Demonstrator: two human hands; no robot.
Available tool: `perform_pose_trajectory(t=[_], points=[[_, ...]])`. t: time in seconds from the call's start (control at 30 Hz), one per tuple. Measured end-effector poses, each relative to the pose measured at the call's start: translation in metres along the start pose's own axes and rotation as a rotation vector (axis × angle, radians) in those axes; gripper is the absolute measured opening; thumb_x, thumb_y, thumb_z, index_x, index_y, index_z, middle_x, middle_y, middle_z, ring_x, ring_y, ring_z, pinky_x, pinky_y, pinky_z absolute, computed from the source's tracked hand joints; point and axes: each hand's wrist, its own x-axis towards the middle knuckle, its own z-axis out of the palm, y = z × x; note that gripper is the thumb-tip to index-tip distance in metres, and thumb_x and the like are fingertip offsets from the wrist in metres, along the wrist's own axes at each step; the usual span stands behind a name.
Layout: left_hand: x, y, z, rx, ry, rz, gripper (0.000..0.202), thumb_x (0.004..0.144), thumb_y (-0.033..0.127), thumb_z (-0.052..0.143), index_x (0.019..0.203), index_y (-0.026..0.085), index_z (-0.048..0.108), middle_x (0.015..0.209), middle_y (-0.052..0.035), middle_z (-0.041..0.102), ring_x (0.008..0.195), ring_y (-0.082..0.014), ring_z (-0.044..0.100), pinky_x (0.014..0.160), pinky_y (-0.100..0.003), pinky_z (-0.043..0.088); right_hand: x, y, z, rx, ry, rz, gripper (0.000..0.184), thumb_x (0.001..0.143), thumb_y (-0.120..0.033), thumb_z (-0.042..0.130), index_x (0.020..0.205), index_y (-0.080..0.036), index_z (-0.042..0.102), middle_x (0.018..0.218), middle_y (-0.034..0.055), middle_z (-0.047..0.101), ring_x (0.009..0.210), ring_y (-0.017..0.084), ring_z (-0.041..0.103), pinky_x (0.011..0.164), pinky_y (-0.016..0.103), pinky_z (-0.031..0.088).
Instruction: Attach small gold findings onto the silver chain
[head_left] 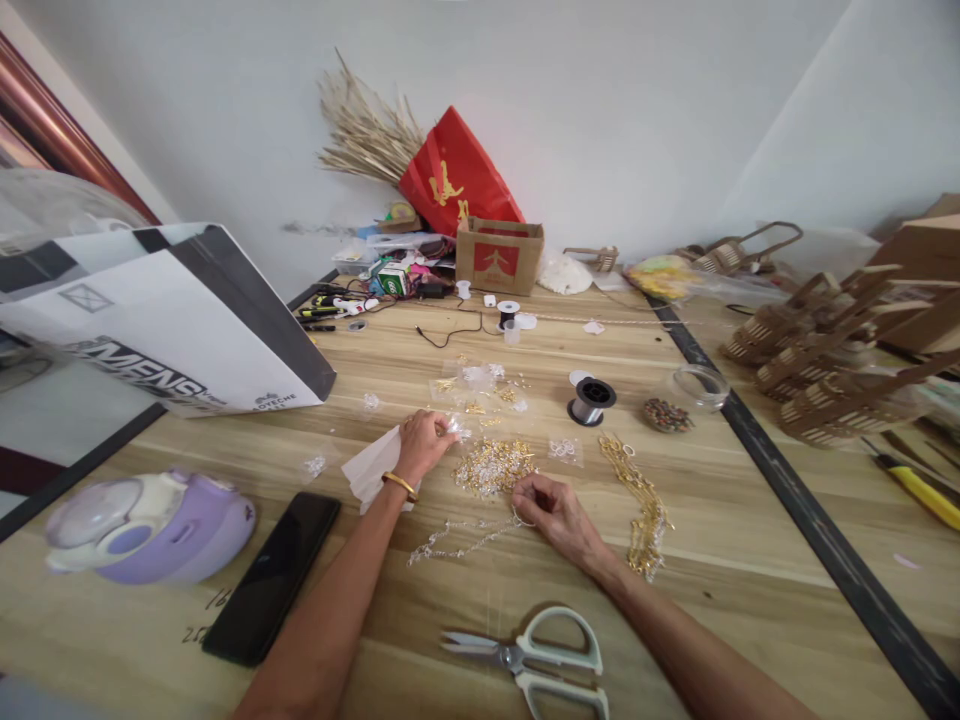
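My left hand (424, 445), with a gold bangle on its wrist, is closed on a small clear plastic bag (459, 428) above a white paper sheet (369, 468). My right hand (553, 507) is pinched at the end of a silver chain (465, 545) that lies curved on the table; a thin ring seems to be at its fingertips. Between the hands is a pile of small gold and silver beads (493, 466). A small bag of silver rings (564, 451) lies just beyond my right hand, and gold chains (643, 515) are heaped to its right.
Scissors (517, 655) lie near the front edge. A black phone (274, 578), a purple device (161, 525) and a large white bag (180, 330) stand or lie at left. Beyond the beads are a wire spool (592, 402) and a jar (697, 387). Wooden baskets (810, 370) are at right.
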Motion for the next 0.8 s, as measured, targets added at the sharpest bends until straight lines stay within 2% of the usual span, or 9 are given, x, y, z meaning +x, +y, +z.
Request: perform_pose_trajectory(t=[0.17, 0.37, 0.63, 0.8], points=[[0.002, 0.000, -0.004, -0.087, -0.008, 0.001, 0.019, 0.064, 0.036, 0.068, 0.062, 0.017, 0.066, 0.073, -0.0051, 0.066, 0.075, -0.0220, 0.060, 0.077, -0.035, 0.041, 0.000, 0.001, 0.000, -0.006, -0.011, -0.007, 0.024, 0.082, -0.036, 0.055, 0.073, -0.014, 0.058, 0.056, -0.0036, 0.042, 0.053, 0.010, 0.037, 0.050, 0.022, 0.028], [0.005, -0.005, -0.008, -0.349, -0.058, -0.065, 0.022, 0.065, 0.036, 0.065, 0.060, 0.015, 0.066, 0.063, -0.0040, 0.066, 0.065, -0.0188, 0.060, 0.061, -0.027, 0.042, 0.001, 0.004, 0.000, -0.015, -0.017, -0.004, 0.025, 0.082, -0.037, 0.055, 0.074, -0.014, 0.058, 0.057, -0.0033, 0.044, 0.053, 0.010, 0.037, 0.050, 0.022, 0.028], [0.005, -0.005, -0.012, -0.524, -0.080, -0.086, 0.023, 0.064, 0.036, 0.064, 0.064, 0.013, 0.068, 0.058, -0.0014, 0.066, 0.058, -0.0164, 0.059, 0.055, -0.024, 0.040, 0.001, 0.005, 0.000, -0.011, -0.018, -0.006, 0.026, 0.082, -0.038, 0.055, 0.074, -0.014, 0.058, 0.057, -0.0029, 0.044, 0.053, 0.009, 0.038, 0.050, 0.022, 0.029], [0.005, -0.005, -0.011, -0.525, -0.078, -0.095, 0.022, 0.064, 0.035, 0.064, 0.062, 0.013, 0.067, 0.059, -0.0013, 0.066, 0.059, -0.0167, 0.060, 0.056, -0.024, 0.041, 0.000, 0.004, 0.000, -0.020, -0.021, -0.011, 0.026, 0.083, -0.038, 0.054, 0.074, -0.013, 0.058, 0.057, -0.0026, 0.045, 0.053, 0.010, 0.038, 0.049, 0.022, 0.029]])
